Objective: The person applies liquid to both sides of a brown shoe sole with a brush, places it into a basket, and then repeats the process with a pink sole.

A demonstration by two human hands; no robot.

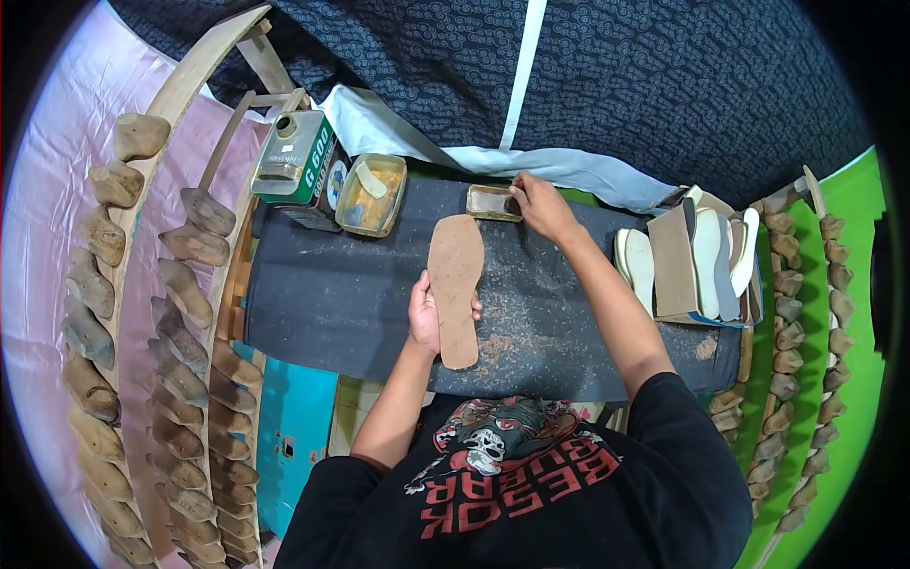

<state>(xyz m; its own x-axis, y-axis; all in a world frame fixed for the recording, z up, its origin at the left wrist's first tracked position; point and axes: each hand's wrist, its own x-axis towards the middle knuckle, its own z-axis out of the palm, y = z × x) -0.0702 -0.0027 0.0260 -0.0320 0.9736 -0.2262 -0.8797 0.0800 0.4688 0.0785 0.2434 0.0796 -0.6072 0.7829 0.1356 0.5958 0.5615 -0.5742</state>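
A brown insole-shaped piece [457,284] stands out over the dark tabletop, toe end away from me, with my left hand [426,313] wrapped round its narrower middle. Farther back, my right hand [542,207] is at the right end of a small rectangular container [485,202], its fingers bent together at the rim. What those fingers hold, if anything, is too small to make out. To the left of the container is a yellowish tub [391,220] with a pale piece and a grey piece inside.
A green and silver G 600 can [301,161] stands at the back left. On the right, a cardboard box [671,266] holds several pale and grey soles. Racks of wooden shoe lasts [190,303] flank both sides. Brown scraps litter the dark tabletop [322,284].
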